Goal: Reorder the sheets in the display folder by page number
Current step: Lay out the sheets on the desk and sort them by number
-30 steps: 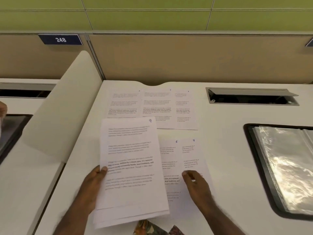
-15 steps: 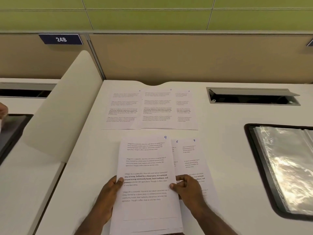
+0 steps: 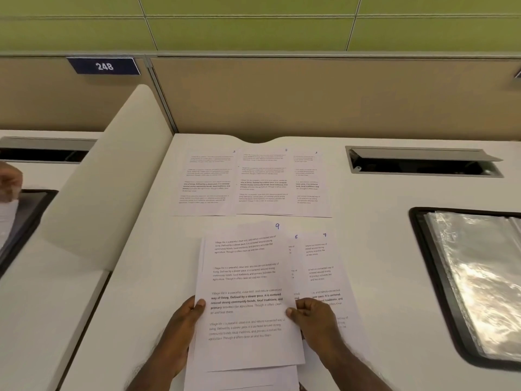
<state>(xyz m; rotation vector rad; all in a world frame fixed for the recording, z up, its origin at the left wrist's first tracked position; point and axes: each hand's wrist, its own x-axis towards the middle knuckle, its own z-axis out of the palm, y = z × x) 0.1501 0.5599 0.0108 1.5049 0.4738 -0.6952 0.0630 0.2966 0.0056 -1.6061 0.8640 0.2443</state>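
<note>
A small stack of printed sheets topped by the sheet numbered 9 [image 3: 248, 277] sits low over the near desk. My left hand [image 3: 180, 323] grips its left edge, thumb on top. My right hand [image 3: 313, 320] pinches the right edge of the top sheet. Under it to the right lie the sheets numbered 6 [image 3: 296, 241] and 7 [image 3: 321, 266], overlapped. Farther back, sheets 1 [image 3: 205, 182], 2 [image 3: 263, 179] and 3 [image 3: 310, 179] lie in an overlapping row. The open display folder [image 3: 479, 277] with shiny clear sleeves lies at the right.
The white desk [image 3: 375, 249] has an open cable hatch [image 3: 423, 162] at the back right. A curved white divider [image 3: 93, 179] stands on the left. Beyond it, another person's hand [image 3: 10, 179] is at a second dark folder [image 3: 28, 218]. A tan partition runs behind.
The stack has swung from my left side down and rightward over sheets 6 and 7. My right hand left sheet 7 and now pinches the stack's right edge.
</note>
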